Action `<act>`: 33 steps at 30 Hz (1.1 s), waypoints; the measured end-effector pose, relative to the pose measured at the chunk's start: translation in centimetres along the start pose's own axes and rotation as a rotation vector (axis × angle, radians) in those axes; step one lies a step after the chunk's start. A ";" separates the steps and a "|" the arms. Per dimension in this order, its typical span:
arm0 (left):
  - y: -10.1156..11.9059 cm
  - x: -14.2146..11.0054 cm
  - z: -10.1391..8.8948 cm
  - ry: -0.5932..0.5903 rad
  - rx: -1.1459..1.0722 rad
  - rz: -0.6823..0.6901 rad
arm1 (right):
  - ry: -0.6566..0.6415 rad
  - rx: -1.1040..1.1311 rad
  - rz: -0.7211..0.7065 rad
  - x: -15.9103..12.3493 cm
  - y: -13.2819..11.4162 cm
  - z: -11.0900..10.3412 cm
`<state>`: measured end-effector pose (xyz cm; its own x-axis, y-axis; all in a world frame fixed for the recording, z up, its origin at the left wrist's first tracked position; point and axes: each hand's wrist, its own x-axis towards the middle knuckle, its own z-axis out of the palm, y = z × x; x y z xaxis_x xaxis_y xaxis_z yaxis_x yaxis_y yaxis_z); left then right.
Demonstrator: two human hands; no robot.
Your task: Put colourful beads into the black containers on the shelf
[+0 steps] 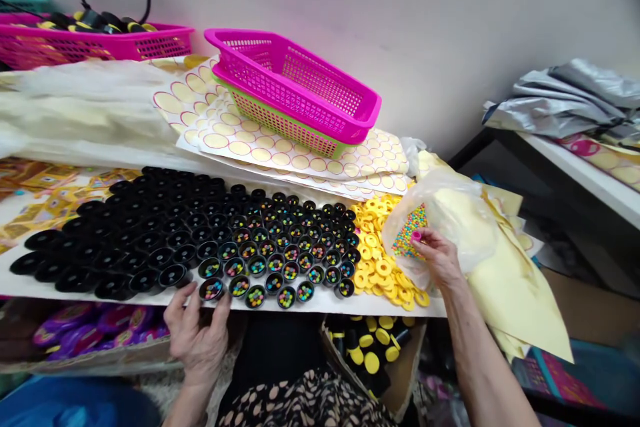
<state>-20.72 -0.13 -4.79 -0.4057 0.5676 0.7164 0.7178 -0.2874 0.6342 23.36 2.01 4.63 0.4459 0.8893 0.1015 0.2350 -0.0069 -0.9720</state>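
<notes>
My right hand pinches a small pink scoop over a clear plastic bag of tiny multicoloured beads. My left hand is at the table's front edge, thumb and fingers spread to either side of a black cup with coloured beads inside. Whether its fingertips press on that cup I cannot tell. Round black cups stand in close rows; those on the right hold beads, while many on the left show only their dark insides. Yellow rings lie heaped between the cups and the bag.
A pink basket nests in a green one on sheets of round stickers. Another pink basket stands back left. Below the table edge are a box of yellow-capped pieces and purple packages. Yellow sheets lie right.
</notes>
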 end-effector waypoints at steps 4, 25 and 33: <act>-0.1 -0.2 0.1 -0.001 -0.031 0.003 | 0.000 0.034 -0.043 -1.0 -0.8 0.2; -0.2 -0.4 0.3 0.021 -0.016 -0.057 | 0.005 -0.094 -0.028 -1.6 -2.2 1.1; 0.6 -1.2 -0.9 -0.080 -0.061 -0.116 | -0.416 0.091 -0.099 -5.9 -9.9 12.1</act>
<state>-20.35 -1.68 -5.01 -0.4356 0.6584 0.6138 0.6322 -0.2616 0.7293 7.99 2.37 11.06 0.0348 0.9923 0.1191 0.1733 0.1114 -0.9785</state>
